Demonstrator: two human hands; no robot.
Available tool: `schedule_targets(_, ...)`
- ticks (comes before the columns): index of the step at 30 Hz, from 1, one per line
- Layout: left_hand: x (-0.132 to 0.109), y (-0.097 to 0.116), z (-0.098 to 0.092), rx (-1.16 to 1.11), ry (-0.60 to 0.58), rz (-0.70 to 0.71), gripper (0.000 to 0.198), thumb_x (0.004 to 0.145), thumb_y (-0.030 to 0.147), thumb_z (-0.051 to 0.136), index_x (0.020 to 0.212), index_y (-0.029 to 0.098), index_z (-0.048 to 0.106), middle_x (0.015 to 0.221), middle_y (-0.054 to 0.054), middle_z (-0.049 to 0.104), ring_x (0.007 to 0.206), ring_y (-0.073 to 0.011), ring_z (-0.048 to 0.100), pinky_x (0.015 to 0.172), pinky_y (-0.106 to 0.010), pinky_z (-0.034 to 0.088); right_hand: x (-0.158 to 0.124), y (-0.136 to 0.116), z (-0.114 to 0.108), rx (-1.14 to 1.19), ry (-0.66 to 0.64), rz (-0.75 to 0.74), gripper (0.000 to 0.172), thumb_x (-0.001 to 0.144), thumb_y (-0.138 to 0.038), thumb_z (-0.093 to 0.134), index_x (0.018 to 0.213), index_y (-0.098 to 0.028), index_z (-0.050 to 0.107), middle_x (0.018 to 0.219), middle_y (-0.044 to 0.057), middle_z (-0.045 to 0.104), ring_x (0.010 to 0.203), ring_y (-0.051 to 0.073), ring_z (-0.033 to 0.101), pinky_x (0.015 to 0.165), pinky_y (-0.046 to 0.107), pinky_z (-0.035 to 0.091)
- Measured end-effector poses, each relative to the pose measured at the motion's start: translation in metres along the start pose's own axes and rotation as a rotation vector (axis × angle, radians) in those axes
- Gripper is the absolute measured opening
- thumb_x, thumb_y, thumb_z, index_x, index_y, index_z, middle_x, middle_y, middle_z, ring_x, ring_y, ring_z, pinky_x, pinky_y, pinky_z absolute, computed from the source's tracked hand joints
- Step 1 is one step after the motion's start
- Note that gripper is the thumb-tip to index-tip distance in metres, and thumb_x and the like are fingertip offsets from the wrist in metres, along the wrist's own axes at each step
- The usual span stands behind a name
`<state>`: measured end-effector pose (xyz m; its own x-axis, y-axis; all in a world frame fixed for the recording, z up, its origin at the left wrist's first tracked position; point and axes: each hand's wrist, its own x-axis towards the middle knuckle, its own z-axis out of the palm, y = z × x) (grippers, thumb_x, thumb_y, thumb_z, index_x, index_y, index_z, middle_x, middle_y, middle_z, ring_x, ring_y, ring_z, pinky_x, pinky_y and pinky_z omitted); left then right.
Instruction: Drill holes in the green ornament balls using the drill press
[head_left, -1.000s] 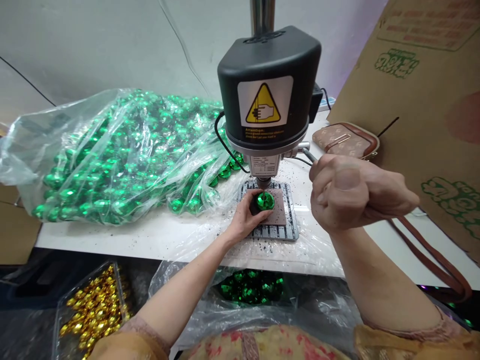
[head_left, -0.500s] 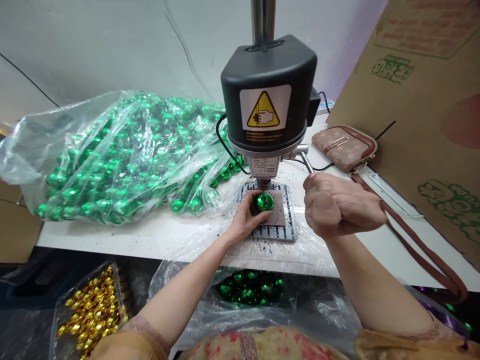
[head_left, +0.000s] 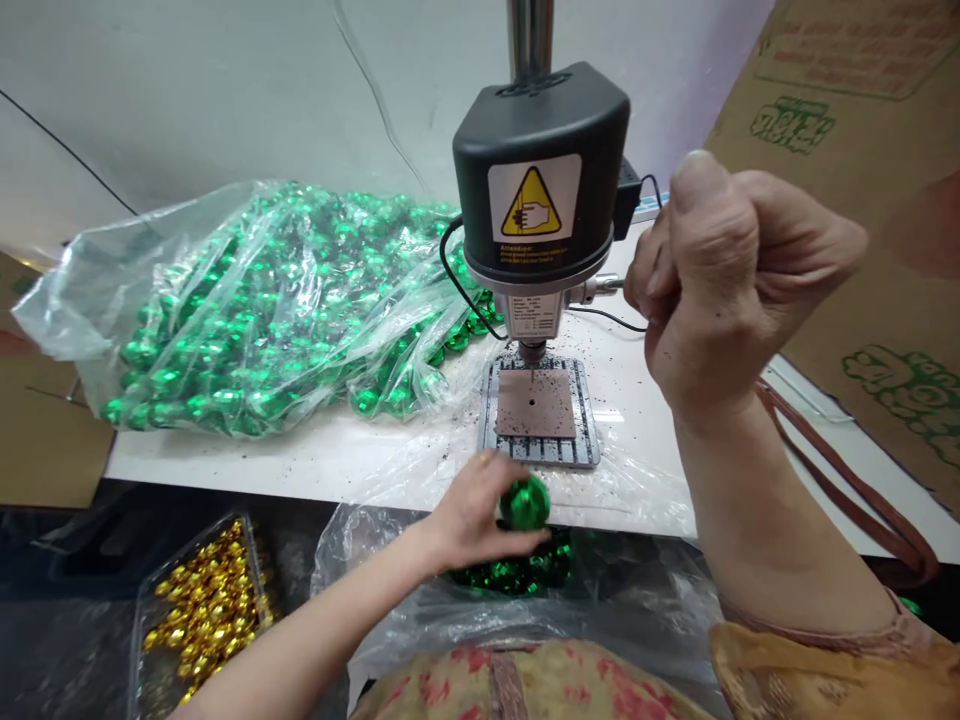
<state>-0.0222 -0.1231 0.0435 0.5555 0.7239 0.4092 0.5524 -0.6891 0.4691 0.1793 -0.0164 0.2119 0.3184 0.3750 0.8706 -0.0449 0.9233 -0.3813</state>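
My left hand (head_left: 472, 515) is closed on a shiny green faceted bead (head_left: 524, 501), held over the table's front edge above a plastic bag of green beads (head_left: 517, 572) below. My right hand (head_left: 727, 275) is a raised fist wrapped round the feed lever (head_left: 604, 285) of a small black bench drill (head_left: 541, 185). The drill bit hangs above a brown pad (head_left: 535, 403) on the slotted base plate (head_left: 540, 452), which has nothing on it.
A large clear bag of green beads (head_left: 255, 310) lies on the white table at the left. A tray of gold beads (head_left: 199, 600) sits low at the left. Cardboard sheets (head_left: 862, 200) lean at the right, with a brown strap (head_left: 840, 470) beneath.
My left hand lifted the green bead off the drill pad and drew it toward me over the lower bag. My right hand swung the lever upward, raising the drill head.
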Motion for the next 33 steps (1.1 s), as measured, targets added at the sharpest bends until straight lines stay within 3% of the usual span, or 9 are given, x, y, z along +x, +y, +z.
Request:
schedule_targets(3,-0.03,0.008,-0.012,0.166,-0.234,0.225,0.058,0.085,0.068,0.073,0.113,0.019,0.063,0.089,-0.007,0.069,0.086,-0.0242,0.063,0.077,-0.036,0.05,-0.003,0.0,0.0,-0.027,0.01,0.014,0.047,0.095,-0.014,0.058,0.053,-0.019,0.037,0.046,-0.008,0.033,0.041,0.002,0.033,0.045,0.024,0.024)
schedule_targets(6,-0.03,-0.006,-0.022,0.145,-0.128,0.205,0.043,0.096,0.057,0.066,0.114,0.019,0.063,0.092,-0.008,0.071,0.089,-0.0236,0.065,0.079,-0.036,0.052,-0.003,0.001,0.001,-0.033,0.023,-0.007,0.047,0.094,-0.014,0.059,0.052,-0.019,0.039,0.045,-0.008,0.032,0.04,0.002,0.032,0.043,0.024,0.023)
schedule_targets(8,-0.008,-0.027,-0.029,0.134,0.048,0.069,0.023,0.104,0.039,0.056,0.116,0.02,0.062,0.096,-0.008,0.073,0.09,-0.0218,0.068,0.081,-0.035,0.054,-0.003,0.002,0.001,-0.033,0.03,-0.011,0.048,0.094,-0.014,0.06,0.051,-0.018,0.039,0.045,-0.008,0.031,0.04,0.001,0.031,0.044,0.024,0.023)
schedule_targets(10,0.026,-0.053,-0.035,0.209,0.181,-0.138,0.019,0.106,0.026,0.048,0.117,0.021,0.062,0.101,-0.009,0.073,0.093,-0.0219,0.069,0.084,-0.036,0.055,-0.003,0.003,0.001,-0.032,0.041,-0.011,0.049,0.094,-0.015,0.06,0.05,-0.018,0.038,0.045,-0.008,0.03,0.04,0.001,0.031,0.044,0.025,0.022)
schedule_targets(16,0.133,-0.118,-0.035,0.581,-0.046,-0.782,0.039,0.101,0.014,0.048,0.14,0.015,0.056,0.137,-0.022,0.061,0.11,-0.0315,0.07,0.091,-0.042,0.055,-0.004,0.003,0.002,-0.096,0.094,-0.019,0.05,0.091,-0.015,0.061,0.048,-0.019,0.038,0.043,-0.008,0.03,0.038,0.004,0.032,0.043,0.028,0.023)
schedule_targets(20,0.16,-0.138,-0.029,0.586,-0.038,-0.878,0.037,0.102,0.018,0.05,0.139,0.012,0.057,0.138,-0.024,0.057,0.11,-0.0317,0.068,0.091,-0.041,0.054,-0.005,0.003,0.001,-0.099,0.075,-0.003,0.05,0.091,-0.022,0.064,0.047,-0.02,0.041,0.044,-0.007,0.03,0.038,0.005,0.031,0.043,0.03,0.023)
schedule_targets(24,0.16,-0.15,-0.029,0.563,0.001,-0.838,0.035,0.101,0.02,0.056,0.135,0.016,0.06,0.133,-0.022,0.058,0.111,-0.0329,0.067,0.092,-0.042,0.052,-0.005,0.002,0.0,-0.053,0.077,-0.011,0.047,0.089,-0.021,0.066,0.048,-0.02,0.043,0.043,-0.006,0.032,0.038,0.006,0.032,0.042,0.031,0.023)
schedule_targets(28,0.146,-0.155,-0.033,0.328,0.186,-0.756,0.039,0.087,0.018,0.075,0.124,0.017,0.065,0.12,-0.017,0.063,0.102,-0.0309,0.068,0.088,-0.041,0.053,-0.006,0.003,0.001,-0.02,0.069,-0.02,0.047,0.09,-0.022,0.066,0.05,-0.02,0.041,0.042,-0.006,0.034,0.038,0.006,0.032,0.041,0.031,0.024)
schedule_targets(33,0.118,-0.14,-0.043,-0.434,0.472,-0.694,0.041,0.082,0.034,0.081,0.116,0.018,0.063,0.086,-0.002,0.065,0.071,-0.0153,0.065,0.07,-0.03,0.056,-0.008,0.004,0.0,-0.034,0.071,-0.025,0.05,0.091,-0.024,0.066,0.049,-0.019,0.04,0.042,-0.007,0.033,0.037,0.004,0.031,0.04,0.029,0.021)
